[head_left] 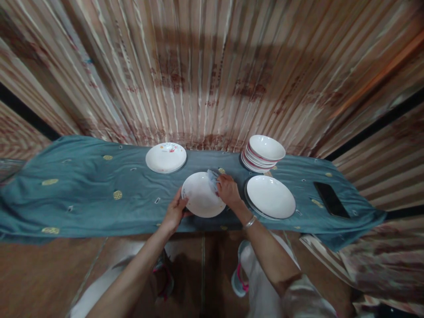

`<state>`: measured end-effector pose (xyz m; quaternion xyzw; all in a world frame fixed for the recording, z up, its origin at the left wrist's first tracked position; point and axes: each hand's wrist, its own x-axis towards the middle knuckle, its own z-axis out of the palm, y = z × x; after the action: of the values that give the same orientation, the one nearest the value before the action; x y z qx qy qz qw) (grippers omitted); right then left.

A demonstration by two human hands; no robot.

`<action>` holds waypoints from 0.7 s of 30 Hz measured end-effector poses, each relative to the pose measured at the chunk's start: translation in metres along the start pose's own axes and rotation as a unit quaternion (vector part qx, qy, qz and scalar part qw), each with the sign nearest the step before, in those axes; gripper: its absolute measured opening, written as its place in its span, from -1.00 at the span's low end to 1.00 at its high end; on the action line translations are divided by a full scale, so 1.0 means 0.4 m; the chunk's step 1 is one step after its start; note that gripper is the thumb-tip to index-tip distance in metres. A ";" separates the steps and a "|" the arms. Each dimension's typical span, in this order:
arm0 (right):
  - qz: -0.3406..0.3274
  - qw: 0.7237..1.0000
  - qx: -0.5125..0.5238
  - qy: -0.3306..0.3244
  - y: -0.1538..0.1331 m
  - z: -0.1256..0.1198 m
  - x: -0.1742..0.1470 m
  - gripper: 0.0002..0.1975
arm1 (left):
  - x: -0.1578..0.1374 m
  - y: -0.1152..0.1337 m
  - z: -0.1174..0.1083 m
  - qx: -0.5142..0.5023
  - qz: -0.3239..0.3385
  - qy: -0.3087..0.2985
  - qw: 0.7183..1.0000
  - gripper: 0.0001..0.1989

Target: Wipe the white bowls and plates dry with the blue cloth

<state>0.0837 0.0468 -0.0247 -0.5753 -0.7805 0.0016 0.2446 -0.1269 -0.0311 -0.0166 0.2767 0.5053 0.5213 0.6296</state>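
A round white plate (202, 198) with small printed flowers is held over the near middle of the table. My left hand (175, 210) grips its left rim, thumb on top and fingers underneath. My right hand (228, 189) is closed on a bunched light-blue cloth (213, 177), which touches the plate's upper right part. Beyond and to the left lies another white plate (164, 159) with red and orange flowers; it seems to rest on at least one more. Right of my right hand sits a small stack of white plates (270, 197).
A stack of white bowls (266, 148) with red bands stands at the back right. A black phone (330, 199) lies near the right end. The table wears a green-blue cloth (89, 190) with pineapple prints. A patterned curtain (198, 79) hangs behind it.
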 end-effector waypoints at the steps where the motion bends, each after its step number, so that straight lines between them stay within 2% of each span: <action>1: 0.005 1.000 0.001 0.003 -0.005 0.008 0.008 -0.85 | -0.001 0.000 0.000 -0.001 0.000 0.000 1.000 -0.17; 10: 0.003 0.998 0.053 -0.042 -0.084 0.043 0.059 -0.86 | -0.006 -0.006 -0.001 -0.022 0.006 -0.024 0.999 -0.16; 21: -0.032 0.980 0.189 -0.045 -0.131 0.063 0.073 -0.83 | 0.003 -0.019 -0.003 -0.014 -0.006 -0.025 1.000 -0.25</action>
<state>0.0206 0.0624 -0.0208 -0.4928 -0.7942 0.1676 0.3136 -0.1250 -0.0327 -0.0241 0.2777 0.4839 0.5178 0.6485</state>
